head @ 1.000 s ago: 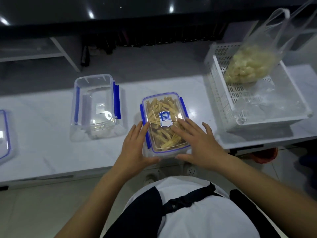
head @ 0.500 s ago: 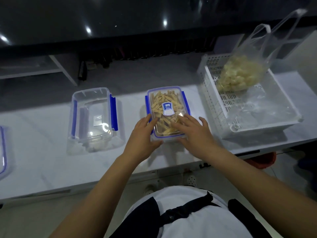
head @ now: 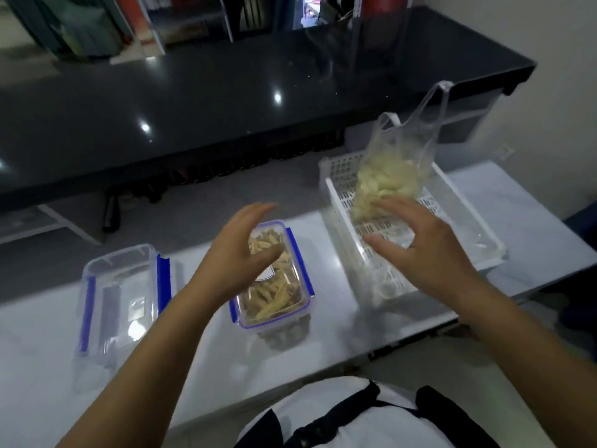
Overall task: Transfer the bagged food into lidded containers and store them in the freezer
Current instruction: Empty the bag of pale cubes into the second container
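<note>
A lidded clear container with blue clips [head: 277, 299], full of yellow food strips, sits on the white counter [head: 200, 367]. My left hand [head: 239, 253] hovers open above its far left part and hides some of the lid. My right hand [head: 416, 247] is raised over the white slotted basket [head: 468, 227], fingers spread, holding nothing. In the basket stands a clear plastic bag of pale food pieces [head: 387, 179], just beyond my right fingertips. An empty clear container with blue clips [head: 119, 292] lies to the left.
A dark glossy countertop [head: 226, 101] runs behind the white counter, with a gap and floor between them. Shelves with books stand at the far back. The counter's front edge is near my body.
Both hands have lifted off the filled container's lid. My right hand has moved right, toward the bag in the basket. The camera view has tilted upward.
</note>
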Demonstrator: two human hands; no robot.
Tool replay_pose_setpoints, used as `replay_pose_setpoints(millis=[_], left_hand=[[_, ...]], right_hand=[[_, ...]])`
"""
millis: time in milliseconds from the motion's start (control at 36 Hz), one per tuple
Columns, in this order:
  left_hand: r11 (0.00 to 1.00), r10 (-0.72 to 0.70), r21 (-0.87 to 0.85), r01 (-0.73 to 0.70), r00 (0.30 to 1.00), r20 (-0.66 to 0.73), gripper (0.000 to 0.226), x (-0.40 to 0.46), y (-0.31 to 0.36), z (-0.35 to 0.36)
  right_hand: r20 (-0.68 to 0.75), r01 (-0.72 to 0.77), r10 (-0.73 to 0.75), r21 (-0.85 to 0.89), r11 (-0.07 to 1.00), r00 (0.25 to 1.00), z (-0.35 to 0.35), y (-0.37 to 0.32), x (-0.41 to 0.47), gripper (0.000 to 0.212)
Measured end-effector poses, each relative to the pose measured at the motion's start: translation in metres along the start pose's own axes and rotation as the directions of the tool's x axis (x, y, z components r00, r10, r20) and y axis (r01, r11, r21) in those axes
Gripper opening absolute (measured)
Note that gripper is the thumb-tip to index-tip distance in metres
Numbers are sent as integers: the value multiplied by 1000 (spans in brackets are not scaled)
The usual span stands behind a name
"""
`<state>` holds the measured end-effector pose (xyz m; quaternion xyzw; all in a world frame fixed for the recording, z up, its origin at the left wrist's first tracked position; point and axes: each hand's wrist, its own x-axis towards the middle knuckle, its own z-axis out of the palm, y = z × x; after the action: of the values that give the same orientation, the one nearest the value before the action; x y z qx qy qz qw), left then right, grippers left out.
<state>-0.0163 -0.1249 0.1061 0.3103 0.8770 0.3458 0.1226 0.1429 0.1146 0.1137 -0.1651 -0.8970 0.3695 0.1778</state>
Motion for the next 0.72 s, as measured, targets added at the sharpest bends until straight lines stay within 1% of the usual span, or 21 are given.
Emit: replay_pose_setpoints(millis=[83, 167, 250, 306, 389, 444, 500, 583, 722], left_hand=[[982, 180, 66, -179, 984, -1, 70, 44, 48, -2], [932, 324, 159, -325, 945, 34, 73, 93, 94, 6], [882, 401, 233, -409, 912, 81, 81, 140, 132, 21], [840, 439, 298, -454, 891, 121, 90, 167, 150, 32], [775, 449, 397, -491, 871, 200, 103, 199, 169, 45], [739, 449, 435, -514, 858, 251, 106, 216, 178, 50], [727, 446, 438, -529, 849, 284, 105, 230, 186, 55], [704, 432, 444, -554, 831, 351, 99, 250, 203, 58], [732, 279, 451, -511, 829, 485, 91, 271, 231, 57]], right_hand=[[21, -133, 137, -126, 983, 990, -26, 37, 20, 70], [45, -262, 292, -330, 907, 955, -34, 77, 27, 82], [68, -300, 374, -477, 826, 925, -29, 117, 25, 85], [73, -307, 395, -507, 806, 916, -24, 141, 21, 83], [71, -291, 381, -523, 801, 922, -18, 168, 15, 84], [66, -258, 346, -543, 799, 936, -15, 177, 11, 88], [63, -224, 312, -565, 794, 948, -11, 183, 9, 91], [81, -184, 290, -605, 774, 954, -7, 187, 8, 90], [30, -179, 237, -567, 804, 971, -8, 182, 5, 80]])
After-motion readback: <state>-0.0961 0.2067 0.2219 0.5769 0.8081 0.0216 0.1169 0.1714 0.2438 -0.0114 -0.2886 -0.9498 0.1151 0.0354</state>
